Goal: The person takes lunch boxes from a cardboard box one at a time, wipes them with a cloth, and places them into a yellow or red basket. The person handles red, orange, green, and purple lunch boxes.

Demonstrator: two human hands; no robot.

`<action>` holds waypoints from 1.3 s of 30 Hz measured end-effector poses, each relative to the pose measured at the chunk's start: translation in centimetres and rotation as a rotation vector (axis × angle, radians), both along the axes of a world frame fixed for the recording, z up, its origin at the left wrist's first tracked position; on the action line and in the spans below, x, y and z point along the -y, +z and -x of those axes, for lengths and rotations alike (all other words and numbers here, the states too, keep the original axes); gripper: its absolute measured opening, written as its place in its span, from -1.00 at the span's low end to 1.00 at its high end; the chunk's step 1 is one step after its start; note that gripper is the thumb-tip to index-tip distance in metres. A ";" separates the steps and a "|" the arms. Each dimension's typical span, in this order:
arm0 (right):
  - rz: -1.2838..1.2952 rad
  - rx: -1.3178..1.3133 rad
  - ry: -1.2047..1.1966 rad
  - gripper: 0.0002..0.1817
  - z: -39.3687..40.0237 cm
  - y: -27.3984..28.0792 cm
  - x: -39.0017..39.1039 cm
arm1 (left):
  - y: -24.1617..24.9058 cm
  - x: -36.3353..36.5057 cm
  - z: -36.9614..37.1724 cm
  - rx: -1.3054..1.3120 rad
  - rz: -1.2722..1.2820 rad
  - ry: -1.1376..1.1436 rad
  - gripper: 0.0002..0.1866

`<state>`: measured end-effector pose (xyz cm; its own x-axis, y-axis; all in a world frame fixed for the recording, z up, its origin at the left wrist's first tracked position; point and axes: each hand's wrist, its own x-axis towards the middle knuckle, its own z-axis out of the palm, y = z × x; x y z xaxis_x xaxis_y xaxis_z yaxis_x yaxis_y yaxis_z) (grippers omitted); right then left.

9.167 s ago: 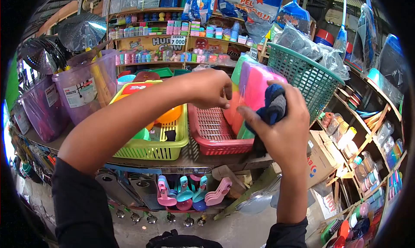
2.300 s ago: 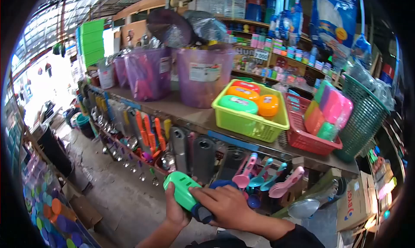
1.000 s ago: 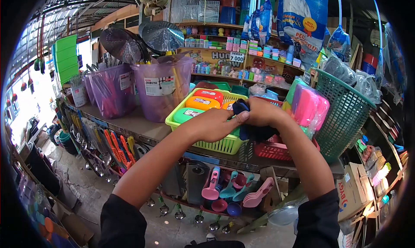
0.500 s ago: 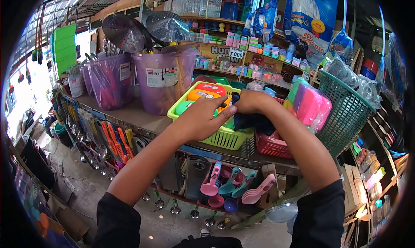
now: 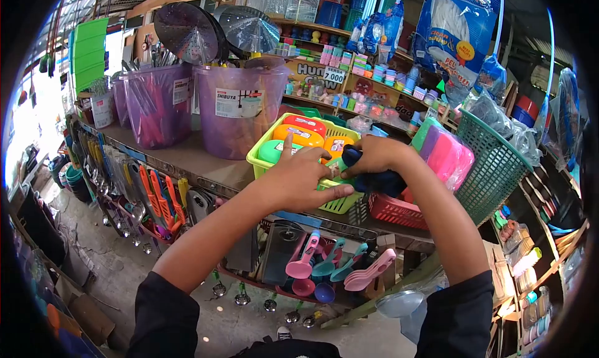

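A yellow-green plastic basket [image 5: 265, 141] holds red, orange and green oval containers with labels, among them a green container [image 5: 274, 151] and an orange container [image 5: 299, 135]. My left hand [image 5: 302, 178] reaches over its front rim, index finger stretched forward and thumb apart, with the other fingers bent. My right hand [image 5: 379, 155] is closed on a dark cloth [image 5: 388, 182], which bunches beneath the fingers at the basket's right end. Part of the cloth lies against something green near my left fingertips. A red basket [image 5: 399, 215] stands under my right forearm.
Purple buckets of utensils, including a near bucket [image 5: 234, 130], stand on the counter [image 5: 187, 164] to the left. Pink sponge packs [image 5: 450, 161] and a tall green basket [image 5: 499, 164] are at right. Pink scoops [image 5: 374, 272] and ladles hang below the front edge.
My right hand has come down a little with the dark cloth. My left hand has shifted toward the front rim, its thumb now spread away from the fingers. The view has tilted slightly.
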<state>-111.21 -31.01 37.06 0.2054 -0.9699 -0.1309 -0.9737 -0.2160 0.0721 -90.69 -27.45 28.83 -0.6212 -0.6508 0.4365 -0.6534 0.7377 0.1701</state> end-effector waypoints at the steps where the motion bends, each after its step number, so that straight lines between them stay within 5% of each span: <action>1: 0.002 -0.002 -0.006 -0.25 -0.1 -0.1 -0.2 | 0.0 0.0 0.1 -0.002 0.002 -0.006 -0.18; 7: 0.021 0.018 0.001 -0.28 -0.9 -0.1 -0.8 | -0.5 -0.1 -0.2 0.033 0.066 -0.001 -0.20; 10: 0.178 0.056 -0.038 -0.34 -0.6 0.8 -2.3 | -1.5 -0.7 -0.9 -0.167 0.158 -0.024 -0.33; 13: 0.485 0.424 0.025 -0.48 -1.2 0.5 -7.3 | -3.9 -5.1 -1.8 -0.486 0.387 0.007 -0.50; 16: 0.809 0.621 0.343 -0.57 -1.8 -4.1 -12.1 | -8.9 -9.3 -2.4 -0.774 0.043 -0.185 -0.44; 21: 0.556 0.904 0.421 -0.57 -5.3 -13.3 -18.5 | -19.0 -15.1 -1.4 -1.179 -0.561 -0.365 -0.28; 25: 0.377 1.155 0.284 -0.64 -9.5 -22.0 -19.8 | -24.5 -18.7 -2.5 -1.165 -0.374 -0.291 -0.38; 28: 0.265 1.298 0.126 -0.66 -12.4 -28.4 -20.5 | -27.8 -20.1 -4.5 -1.318 -0.583 -0.019 -0.25; 30: 0.099 1.460 0.089 -0.64 -13.8 -32.5 -21.1 | -30.4 -19.6 -6.8 -1.196 -0.365 0.111 -0.51; 32: -0.138 1.594 0.024 -0.60 -14.6 -33.8 -21.8 | -30.3 -20.7 -8.2 -1.375 -0.472 0.180 -0.64; 34: -0.716 1.718 -0.190 -0.56 -14.8 -34.0 -21.9 | -28.8 -22.2 -10.0 -1.604 -0.783 0.261 -0.68; 39: -1.268 1.381 -0.121 -0.42 -15.1 -33.6 -19.3 | -29.8 -25.6 -12.4 -1.552 -0.508 0.674 -0.80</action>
<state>-96.06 -11.72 3.49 0.7264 -0.4578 -0.5126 -0.2115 0.5608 -0.8005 -78.29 -1.88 -0.96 0.5398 -0.8418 0.0011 0.1778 0.1153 0.9773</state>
